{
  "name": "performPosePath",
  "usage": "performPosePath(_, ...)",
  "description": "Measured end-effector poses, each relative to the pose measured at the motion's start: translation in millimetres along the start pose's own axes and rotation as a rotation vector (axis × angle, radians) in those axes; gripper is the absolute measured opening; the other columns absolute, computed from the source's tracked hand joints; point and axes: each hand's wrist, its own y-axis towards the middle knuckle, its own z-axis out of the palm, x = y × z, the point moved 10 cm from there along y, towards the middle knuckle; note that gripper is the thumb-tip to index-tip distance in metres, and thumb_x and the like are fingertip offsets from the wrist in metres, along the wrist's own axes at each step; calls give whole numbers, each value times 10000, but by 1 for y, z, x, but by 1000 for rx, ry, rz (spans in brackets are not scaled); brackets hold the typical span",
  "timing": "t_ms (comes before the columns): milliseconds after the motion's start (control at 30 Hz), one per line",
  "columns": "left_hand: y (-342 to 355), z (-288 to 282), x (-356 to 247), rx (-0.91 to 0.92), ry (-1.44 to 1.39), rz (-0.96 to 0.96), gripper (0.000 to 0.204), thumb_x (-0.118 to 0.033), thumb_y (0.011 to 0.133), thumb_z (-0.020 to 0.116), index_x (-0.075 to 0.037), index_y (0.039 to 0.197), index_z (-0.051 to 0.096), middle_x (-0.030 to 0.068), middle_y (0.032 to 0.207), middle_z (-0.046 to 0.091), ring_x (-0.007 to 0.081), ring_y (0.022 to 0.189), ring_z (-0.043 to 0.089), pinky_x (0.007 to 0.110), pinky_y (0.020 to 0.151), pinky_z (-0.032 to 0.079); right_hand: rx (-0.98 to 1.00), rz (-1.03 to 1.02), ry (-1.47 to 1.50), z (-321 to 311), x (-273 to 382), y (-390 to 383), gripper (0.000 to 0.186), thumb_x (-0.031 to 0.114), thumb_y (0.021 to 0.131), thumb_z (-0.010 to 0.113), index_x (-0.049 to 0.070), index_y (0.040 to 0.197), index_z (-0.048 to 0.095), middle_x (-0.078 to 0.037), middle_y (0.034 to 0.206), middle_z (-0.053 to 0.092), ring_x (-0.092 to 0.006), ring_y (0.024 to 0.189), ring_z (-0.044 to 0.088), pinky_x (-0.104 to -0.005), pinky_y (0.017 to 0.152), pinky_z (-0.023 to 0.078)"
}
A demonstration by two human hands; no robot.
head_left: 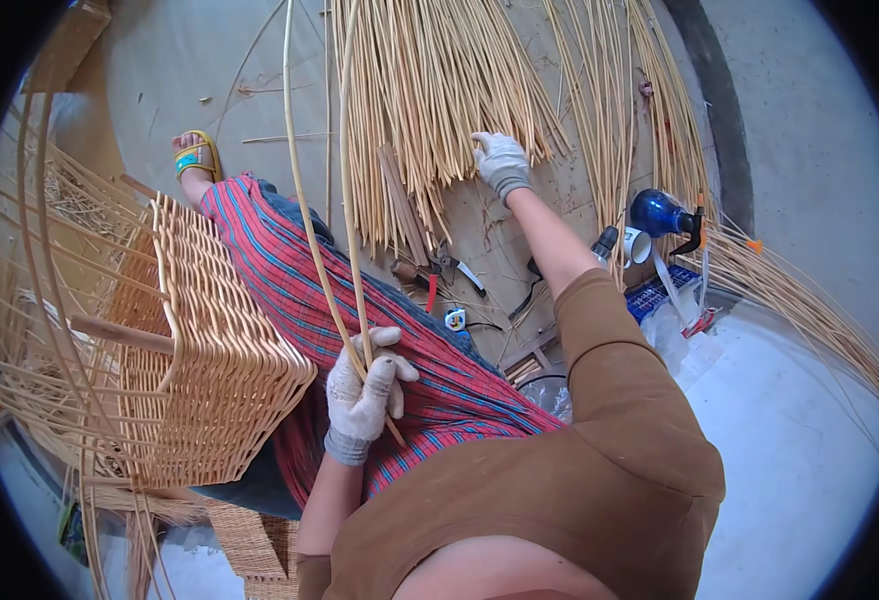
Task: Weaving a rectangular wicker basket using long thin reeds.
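In front of my body, my left hand (361, 392) in a white and grey work glove is closed around two long peeled wicker rods (304, 195). They rise steeply away from me, past the top of the view. My right hand (502, 163), gloved too, is stretched forward to the lower ends of a large spread bundle of wicker rods (429, 90). Its thumb and forefinger look a little apart at the rod ends, with no rod plainly gripped. By my left leg lies a partly woven wicker basket (214, 350) on its side, loose stakes pointing left.
Pruning shears (457, 268) and a tape measure (455, 319) lie on the floor before me. To the right are a blue spray bottle (659, 213), a white cup (636, 246) and more rods (789, 290). A red checked cloth (289, 270) covers my legs.
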Motion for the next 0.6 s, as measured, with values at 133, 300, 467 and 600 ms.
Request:
performPosePath(133,-4,-5,-1,-20,2,-38,341,-167,1022,521,37,1293,482,113,853,679,70,434,506,177,403,397,201,169,-66,28,-2,0,334,309,916,597,247,1241,646,-126,1009,722,-311,956,689,-462,829,535)
performPosePath(300,-2,-2,0,3,-5,-35,340,-153,1021,519,38,1299,478,115,858,679,71,442,512,176,408,404,306,398,-203,32,-66,-2,435,326,931,574,325,1365,554,-125,1083,721,-312,993,698,-467,846,536)
performPosePath(467,-3,-5,2,-2,6,-39,336,-138,1021,517,39,1304,476,116,860,679,72,445,514,176,411,411,347,586,-141,27,-85,-8,550,354,912,595,311,1448,477,-160,1185,689,-323,1084,671,-458,913,523)
performPosePath(600,-2,-2,0,17,-8,-30,331,-127,1023,510,40,1306,475,120,862,678,73,451,518,177,416,420,303,585,-25,30,-80,-11,620,355,887,649,272,1468,450,-197,1206,670,-352,1127,643,-467,958,500)
